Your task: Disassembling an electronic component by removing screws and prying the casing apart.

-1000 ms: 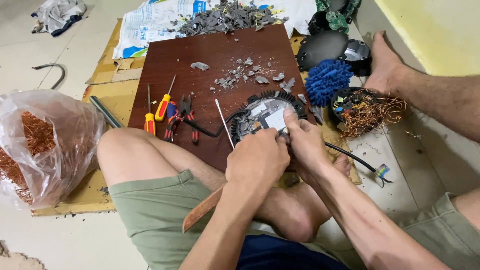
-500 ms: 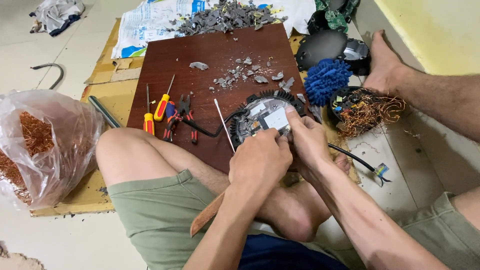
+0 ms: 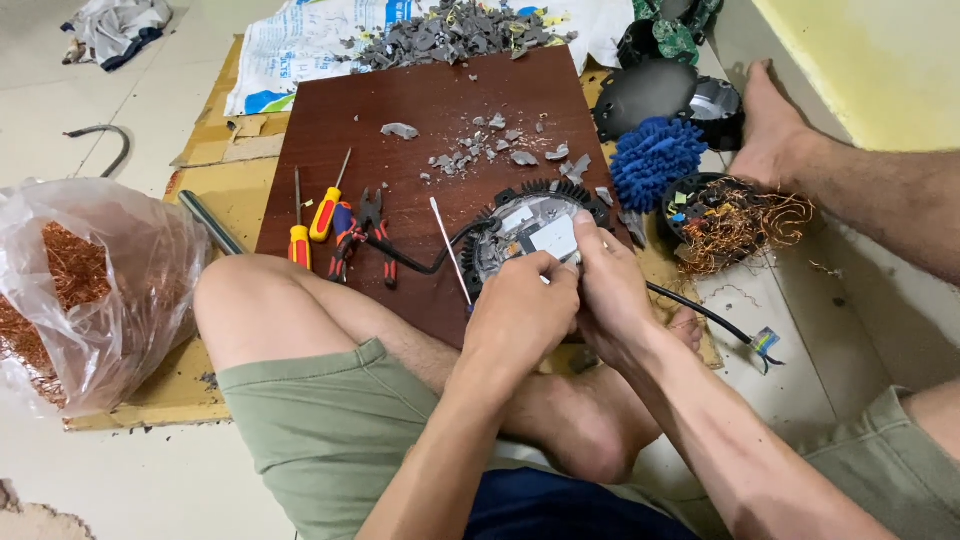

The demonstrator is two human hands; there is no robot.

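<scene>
Head view: the person sits on the floor with legs folded, and both hands meet over a round finned electronic unit (image 3: 535,232) that lies on the near right edge of a dark brown board (image 3: 400,150). The unit sits directly ahead of the hands, touching both.

The left hand (image 3: 522,310) is curled shut on something small at the unit's near rim; what that grip encloses is hidden by the knuckles. The right hand (image 3: 612,290) presses against the unit's right side, thumb laid over the pale plate at its centre, its grip closed on the unit's edge. The two hands touch each other, and neither is clearly nearer the unit.

A thin white-handled tool (image 3: 450,250) lies on the board just left of the unit, its long axis running from far-left to near-right, ending beside the left hand. A black cable (image 3: 415,262) leads away left toward the pliers (image 3: 368,232) and two screwdrivers (image 3: 310,218). Grey fragments (image 3: 490,150) lie scattered farther up the board.
</scene>
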